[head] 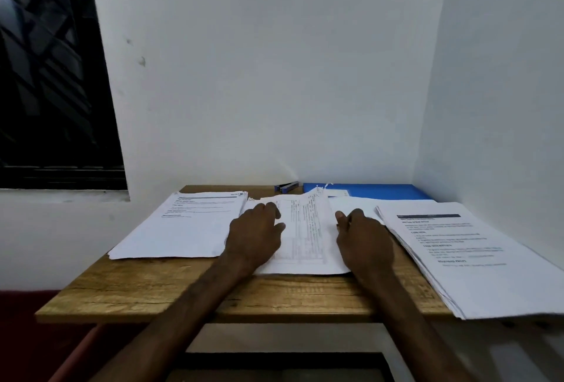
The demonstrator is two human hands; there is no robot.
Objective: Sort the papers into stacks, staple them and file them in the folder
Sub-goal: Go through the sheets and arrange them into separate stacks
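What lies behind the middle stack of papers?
A blue folder and a stapler against the wall. The middle stack covers the folder's near left corner.

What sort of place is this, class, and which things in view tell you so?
Probably a small desk corner in a home or office: a wooden table against white walls, stacks of printed papers, and a blue folder with a stapler behind.

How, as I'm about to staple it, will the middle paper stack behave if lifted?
Probably floppy: the middle paper stack is thin loose sheets, its far edge curling up. Likely to fan apart, since its edges look uneven.
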